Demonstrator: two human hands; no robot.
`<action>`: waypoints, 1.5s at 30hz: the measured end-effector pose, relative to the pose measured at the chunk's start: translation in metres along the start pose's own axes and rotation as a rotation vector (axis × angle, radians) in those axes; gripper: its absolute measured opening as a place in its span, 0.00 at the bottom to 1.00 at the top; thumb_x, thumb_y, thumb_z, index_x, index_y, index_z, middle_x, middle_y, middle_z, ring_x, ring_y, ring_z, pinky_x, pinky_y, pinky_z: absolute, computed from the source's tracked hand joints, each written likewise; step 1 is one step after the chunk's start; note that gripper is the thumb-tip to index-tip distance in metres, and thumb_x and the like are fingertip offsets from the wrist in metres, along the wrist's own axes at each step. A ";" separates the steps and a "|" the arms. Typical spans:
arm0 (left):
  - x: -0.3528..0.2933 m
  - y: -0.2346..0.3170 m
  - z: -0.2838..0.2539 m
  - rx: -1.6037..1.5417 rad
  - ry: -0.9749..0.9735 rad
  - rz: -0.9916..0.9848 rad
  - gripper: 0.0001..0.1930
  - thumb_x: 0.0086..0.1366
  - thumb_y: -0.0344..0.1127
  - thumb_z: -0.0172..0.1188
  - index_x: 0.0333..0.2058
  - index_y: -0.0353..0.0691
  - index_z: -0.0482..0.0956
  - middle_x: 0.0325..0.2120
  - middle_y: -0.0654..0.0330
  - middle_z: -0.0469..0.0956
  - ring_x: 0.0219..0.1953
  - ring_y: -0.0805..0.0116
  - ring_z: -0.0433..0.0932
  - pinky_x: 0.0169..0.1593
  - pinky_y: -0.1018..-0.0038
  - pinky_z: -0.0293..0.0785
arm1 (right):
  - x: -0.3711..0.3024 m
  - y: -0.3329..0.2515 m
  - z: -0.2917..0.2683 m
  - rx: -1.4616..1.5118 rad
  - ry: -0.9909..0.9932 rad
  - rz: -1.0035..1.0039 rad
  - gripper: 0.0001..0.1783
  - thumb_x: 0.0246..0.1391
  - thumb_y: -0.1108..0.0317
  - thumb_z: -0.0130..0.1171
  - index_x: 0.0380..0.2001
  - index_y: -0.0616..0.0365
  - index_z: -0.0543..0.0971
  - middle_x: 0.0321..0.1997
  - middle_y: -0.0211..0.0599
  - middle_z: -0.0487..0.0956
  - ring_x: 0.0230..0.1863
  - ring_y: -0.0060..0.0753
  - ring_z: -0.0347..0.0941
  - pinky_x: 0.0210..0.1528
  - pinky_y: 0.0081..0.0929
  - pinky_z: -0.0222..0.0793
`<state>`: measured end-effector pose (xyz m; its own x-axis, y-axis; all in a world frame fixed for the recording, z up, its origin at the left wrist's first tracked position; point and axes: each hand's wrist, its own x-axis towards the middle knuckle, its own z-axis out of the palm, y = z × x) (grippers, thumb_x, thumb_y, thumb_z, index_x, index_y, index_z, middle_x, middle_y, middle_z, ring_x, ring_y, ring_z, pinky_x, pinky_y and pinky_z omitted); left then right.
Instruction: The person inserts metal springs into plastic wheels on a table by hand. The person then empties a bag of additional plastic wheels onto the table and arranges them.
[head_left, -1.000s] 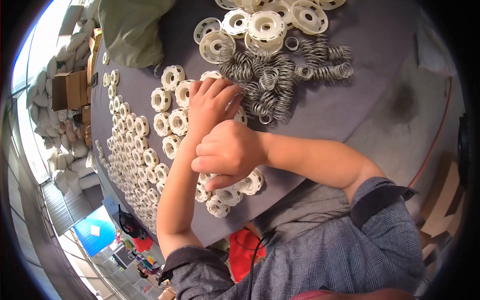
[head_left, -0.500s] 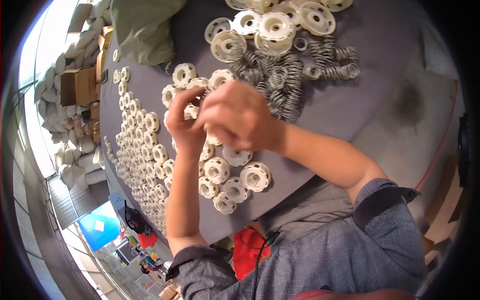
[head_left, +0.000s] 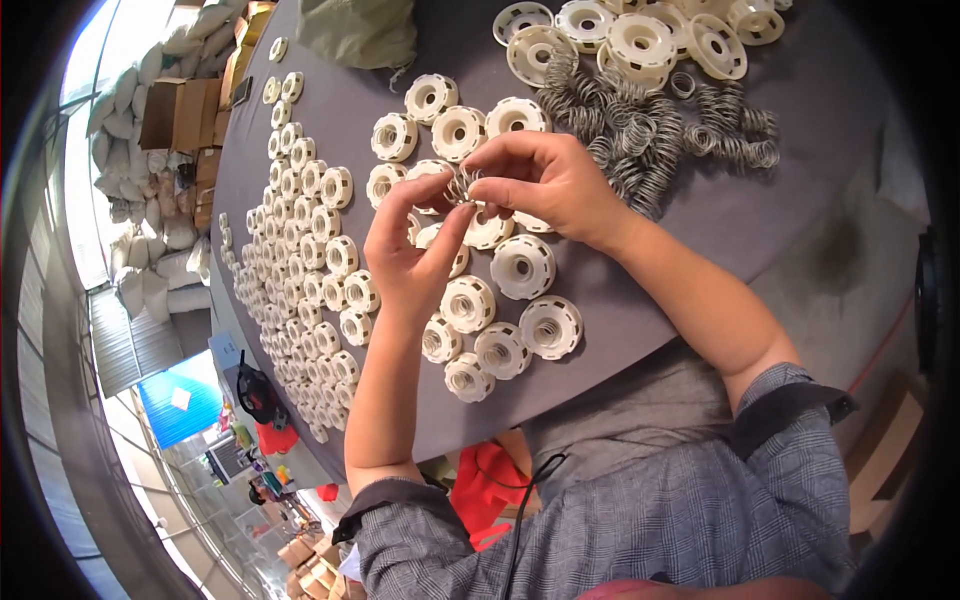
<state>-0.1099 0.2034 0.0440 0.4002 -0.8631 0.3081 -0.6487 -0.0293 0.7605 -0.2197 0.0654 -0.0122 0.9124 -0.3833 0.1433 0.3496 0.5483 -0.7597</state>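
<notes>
One metal spring (head_left: 464,184), seemingly, though partly hidden, is pinched between thumb and fingertips by the left hand (head_left: 405,252) and right hand (head_left: 568,190), presumably for fine control, above white rings (head_left: 541,268) on the counter (head_left: 618,292), the spring pile (head_left: 636,150) handy at far right.

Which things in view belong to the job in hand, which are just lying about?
Job in hand:
metal spring between left hand and right hand
spring pile
white slotted rings, probably

Seemingly lying about:
green bag
cardboard box
stacked sacks
</notes>
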 end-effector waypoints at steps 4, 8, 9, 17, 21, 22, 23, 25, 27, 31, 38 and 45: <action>-0.006 0.005 0.008 -0.229 0.065 -0.247 0.16 0.55 0.19 0.61 0.43 0.29 0.74 0.36 0.59 0.77 0.38 0.73 0.75 0.44 0.79 0.71 | -0.002 0.000 0.001 -0.402 0.066 -0.202 0.12 0.49 0.68 0.64 0.35 0.64 0.78 0.29 0.30 0.79 0.27 0.15 0.74 0.30 0.14 0.71; -0.010 0.005 0.013 -0.162 0.117 -0.227 0.14 0.54 0.22 0.63 0.41 0.31 0.76 0.34 0.59 0.78 0.36 0.74 0.77 0.41 0.78 0.73 | -0.002 0.009 0.003 -0.217 0.118 -0.091 0.10 0.49 0.70 0.62 0.33 0.64 0.78 0.27 0.30 0.79 0.26 0.15 0.74 0.30 0.15 0.71; -0.008 0.005 0.011 0.058 0.097 -0.065 0.14 0.54 0.22 0.63 0.41 0.31 0.76 0.34 0.59 0.79 0.35 0.74 0.78 0.40 0.78 0.74 | -0.002 0.010 0.003 -0.201 0.128 -0.082 0.09 0.49 0.70 0.61 0.33 0.64 0.78 0.26 0.30 0.79 0.26 0.16 0.74 0.30 0.15 0.71; -0.013 0.012 0.011 -0.611 0.181 -0.405 0.11 0.58 0.23 0.60 0.41 0.29 0.76 0.33 0.56 0.79 0.34 0.69 0.80 0.41 0.76 0.76 | -0.005 0.004 0.003 -0.679 0.115 -0.492 0.10 0.46 0.71 0.62 0.35 0.60 0.78 0.28 0.30 0.76 0.27 0.16 0.74 0.30 0.16 0.72; -0.013 0.017 0.014 -0.665 0.225 -0.459 0.10 0.59 0.24 0.59 0.40 0.30 0.75 0.33 0.56 0.79 0.33 0.69 0.79 0.41 0.76 0.76 | -0.007 0.009 0.009 -0.321 0.076 -0.303 0.10 0.48 0.68 0.64 0.34 0.60 0.78 0.27 0.28 0.76 0.28 0.15 0.73 0.29 0.16 0.71; -0.013 0.018 0.016 -0.593 0.240 -0.408 0.10 0.59 0.24 0.60 0.40 0.31 0.74 0.33 0.57 0.78 0.33 0.71 0.79 0.41 0.78 0.75 | -0.006 0.012 0.012 -0.175 0.109 -0.294 0.10 0.49 0.68 0.64 0.35 0.59 0.78 0.28 0.28 0.76 0.28 0.14 0.73 0.29 0.15 0.71; -0.012 0.018 0.017 -0.593 0.240 -0.404 0.10 0.59 0.24 0.60 0.40 0.31 0.74 0.33 0.57 0.78 0.33 0.71 0.79 0.41 0.78 0.75 | -0.005 0.013 0.012 -0.035 0.144 -0.287 0.11 0.50 0.68 0.64 0.35 0.59 0.77 0.29 0.28 0.76 0.28 0.14 0.73 0.30 0.15 0.71; -0.012 0.016 0.018 -0.490 0.269 -0.291 0.10 0.61 0.24 0.57 0.41 0.31 0.72 0.36 0.55 0.78 0.36 0.69 0.78 0.44 0.73 0.76 | -0.006 0.015 0.007 -0.084 0.127 -0.305 0.12 0.50 0.67 0.64 0.37 0.58 0.77 0.31 0.28 0.76 0.29 0.13 0.73 0.29 0.14 0.70; -0.012 0.017 0.019 -0.518 0.279 -0.295 0.10 0.60 0.23 0.58 0.40 0.32 0.71 0.35 0.55 0.78 0.36 0.69 0.78 0.43 0.73 0.75 | -0.009 0.010 0.007 -0.264 0.120 -0.208 0.10 0.50 0.68 0.64 0.35 0.59 0.77 0.33 0.28 0.75 0.29 0.13 0.73 0.29 0.14 0.69; -0.012 0.014 0.017 -0.505 0.228 -0.381 0.12 0.56 0.21 0.61 0.38 0.33 0.71 0.33 0.58 0.77 0.34 0.74 0.77 0.41 0.80 0.74 | -0.005 0.011 0.002 -0.571 0.108 -0.506 0.07 0.52 0.69 0.62 0.33 0.59 0.78 0.33 0.28 0.75 0.28 0.14 0.73 0.27 0.14 0.69; -0.008 0.006 0.007 0.364 0.143 0.249 0.11 0.55 0.20 0.62 0.37 0.32 0.70 0.33 0.59 0.75 0.30 0.74 0.76 0.35 0.79 0.74 | -0.004 0.014 0.008 -0.167 0.099 -0.214 0.05 0.52 0.73 0.59 0.27 0.63 0.75 0.30 0.31 0.74 0.25 0.17 0.74 0.27 0.14 0.70; -0.012 0.019 0.011 -0.956 0.187 -0.560 0.04 0.62 0.28 0.55 0.32 0.36 0.69 0.24 0.60 0.74 0.26 0.73 0.75 0.39 0.72 0.75 | -0.006 0.008 0.006 -0.486 0.090 -0.436 0.06 0.53 0.72 0.58 0.26 0.62 0.75 0.24 0.28 0.74 0.24 0.15 0.74 0.25 0.14 0.69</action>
<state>-0.1338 0.2081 0.0483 0.6224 -0.7580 -0.1950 0.3844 0.0790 0.9198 -0.2210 0.0758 -0.0152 0.6803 -0.5669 0.4646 0.5279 -0.0607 -0.8471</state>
